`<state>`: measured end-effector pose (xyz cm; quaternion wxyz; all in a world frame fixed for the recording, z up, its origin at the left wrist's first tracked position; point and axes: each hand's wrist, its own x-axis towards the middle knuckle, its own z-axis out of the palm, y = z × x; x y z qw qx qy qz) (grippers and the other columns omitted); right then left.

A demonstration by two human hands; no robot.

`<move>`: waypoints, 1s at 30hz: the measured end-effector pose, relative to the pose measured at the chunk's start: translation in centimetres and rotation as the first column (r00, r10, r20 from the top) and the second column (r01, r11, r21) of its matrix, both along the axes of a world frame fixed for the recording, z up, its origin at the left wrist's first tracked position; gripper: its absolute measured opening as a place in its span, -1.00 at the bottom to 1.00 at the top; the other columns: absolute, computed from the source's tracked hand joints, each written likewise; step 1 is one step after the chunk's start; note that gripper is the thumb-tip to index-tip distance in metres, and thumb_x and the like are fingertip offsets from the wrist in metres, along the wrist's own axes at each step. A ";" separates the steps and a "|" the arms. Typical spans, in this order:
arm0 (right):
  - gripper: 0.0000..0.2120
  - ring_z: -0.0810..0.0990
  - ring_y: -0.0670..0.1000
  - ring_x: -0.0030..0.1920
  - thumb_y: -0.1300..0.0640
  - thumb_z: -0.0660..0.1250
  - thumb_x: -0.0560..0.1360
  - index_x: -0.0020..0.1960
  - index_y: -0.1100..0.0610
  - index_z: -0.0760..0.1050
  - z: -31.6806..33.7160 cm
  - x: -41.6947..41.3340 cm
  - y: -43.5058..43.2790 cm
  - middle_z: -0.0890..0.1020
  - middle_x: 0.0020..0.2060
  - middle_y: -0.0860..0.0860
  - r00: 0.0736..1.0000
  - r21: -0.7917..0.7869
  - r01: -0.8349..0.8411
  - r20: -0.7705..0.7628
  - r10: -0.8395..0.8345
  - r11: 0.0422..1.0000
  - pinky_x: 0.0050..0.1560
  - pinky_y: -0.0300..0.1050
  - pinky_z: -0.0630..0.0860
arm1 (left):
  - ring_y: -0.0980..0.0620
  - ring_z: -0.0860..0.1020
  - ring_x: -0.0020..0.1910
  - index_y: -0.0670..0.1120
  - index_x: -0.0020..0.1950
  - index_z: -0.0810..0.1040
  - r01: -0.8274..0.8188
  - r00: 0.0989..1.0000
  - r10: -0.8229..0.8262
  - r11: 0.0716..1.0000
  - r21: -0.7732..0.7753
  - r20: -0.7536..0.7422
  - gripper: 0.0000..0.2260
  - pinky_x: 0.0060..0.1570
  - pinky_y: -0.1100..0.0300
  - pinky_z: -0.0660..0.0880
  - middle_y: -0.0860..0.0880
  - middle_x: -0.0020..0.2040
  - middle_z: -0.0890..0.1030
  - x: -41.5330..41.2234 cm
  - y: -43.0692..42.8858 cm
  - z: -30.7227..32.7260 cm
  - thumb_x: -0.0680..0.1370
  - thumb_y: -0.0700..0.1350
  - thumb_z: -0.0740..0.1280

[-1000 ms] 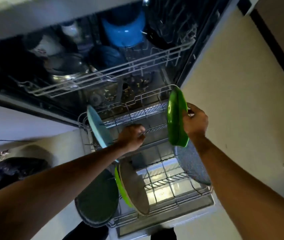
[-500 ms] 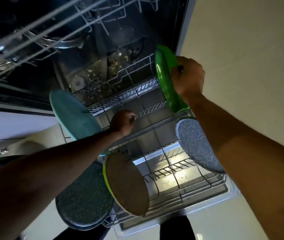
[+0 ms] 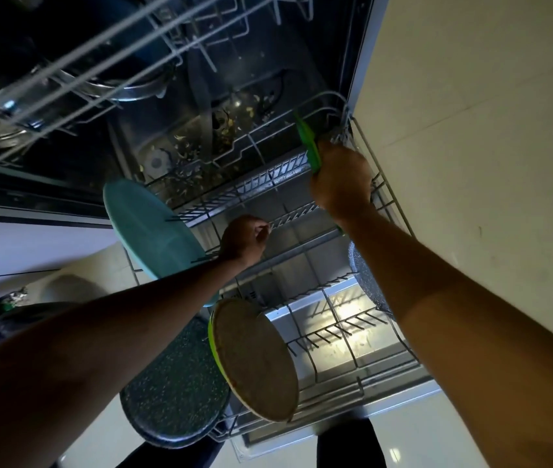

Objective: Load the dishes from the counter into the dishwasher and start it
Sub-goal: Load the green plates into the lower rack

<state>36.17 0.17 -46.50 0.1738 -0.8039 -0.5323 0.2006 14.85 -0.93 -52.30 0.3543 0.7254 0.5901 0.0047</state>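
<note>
Green plate (image 3: 308,143) on edge at far right corner of lower rack (image 3: 384,194), my right hand (image 3: 340,179) clamped round its rim, holding it upright to drop between tines. My left hand (image 3: 243,239), fingers curled at middle tine row (image 3: 295,214); grip on wire unclear, likely steadying rack. Teal plate (image 3: 146,231) stands slotted at left.

Green plate (image 3: 308,143): on edge at far right corner of lower rack (image 3: 251,185), gripped by right hand (image 3: 340,179). Teal plate (image 3: 150,231): upright, rack's left side.
</note>
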 end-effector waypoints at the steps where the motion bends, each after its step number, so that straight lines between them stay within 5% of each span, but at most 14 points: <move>1: -0.66 0.70 0.14 -0.11 0.18 0.35 0.56 0.32 0.10 0.50 -0.6 -0.2 -0.7 0.68 -0.08 0.13 1.000 -0.001 -0.017 0.009 0.017 1.000 -0.20 -0.08 0.62 | -0.07 0.67 -0.08 -0.18 0.02 0.70 -0.007 1.000 0.007 1.000 0.002 -0.002 -0.83 -0.10 0.18 0.52 -0.16 -0.06 0.70 0.0 -0.1 0.0 0.58 -0.12 0.37; 9: -0.71 0.68 0.11 -0.09 0.12 0.32 0.61 0.32 0.06 0.49 -2.2 -0.1 -0.2 0.67 -0.07 0.10 1.000 -0.051 -0.018 0.017 0.019 0.999 -0.19 -0.12 0.52 | -0.03 0.66 -0.09 -0.16 0.01 0.70 -0.048 0.999 0.048 0.999 0.014 0.016 -0.84 -0.08 0.14 0.57 -0.12 -0.05 0.70 0.1 -0.2 -0.2 0.58 -0.10 0.38; 14: -0.76 0.67 0.23 0.02 0.18 0.30 0.59 0.24 0.07 0.55 -1.7 -0.2 1.6 0.67 0.00 0.17 0.999 -0.127 -0.021 0.040 0.026 0.992 -0.06 0.06 0.59 | -0.02 0.65 -0.10 -0.16 0.00 0.70 -0.068 0.998 0.067 0.998 0.011 0.017 -0.86 -0.13 0.25 0.49 -0.12 -0.07 0.70 -0.1 -0.1 -0.6 0.57 -0.12 0.39; 20: -0.73 0.64 0.13 0.00 0.01 0.33 0.57 0.24 0.02 0.53 -1.2 0.1 0.9 0.65 -0.03 0.09 0.999 -0.164 0.031 -0.024 -0.035 0.986 -0.09 -0.05 0.41 | 0.00 0.64 -0.08 -0.13 0.02 0.70 -0.042 0.999 0.042 0.999 -0.001 0.021 -0.87 -0.07 0.21 0.53 -0.10 -0.04 0.70 -0.3 -0.1 -0.3 0.57 -0.16 0.37; 25: -0.66 0.60 0.14 0.01 -0.10 0.35 0.51 0.22 0.04 0.52 1.3 0.5 -0.2 0.58 -0.10 0.06 0.987 -0.347 0.107 -0.074 -0.141 0.932 -0.08 -0.01 0.42 | 0.00 0.64 -0.11 -0.12 -0.03 0.69 -0.104 0.994 0.105 0.994 -0.036 0.023 -0.90 -0.07 0.17 0.56 -0.09 -0.08 0.71 -0.8 -0.3 1.9 0.54 -0.19 0.37; 30: -0.66 0.60 0.16 0.12 -0.11 0.36 0.53 0.19 0.07 0.58 5.3 1.3 -2.5 0.65 0.10 0.11 0.919 -0.412 0.238 -0.198 -0.342 0.879 0.05 -0.04 0.45 | 0.13 0.59 -0.19 -0.04 -0.10 0.67 -0.163 0.984 0.167 0.985 -0.050 0.064 -0.89 -0.22 0.45 0.44 0.04 -0.17 0.66 -1.5 -1.0 6.7 0.56 -0.19 0.37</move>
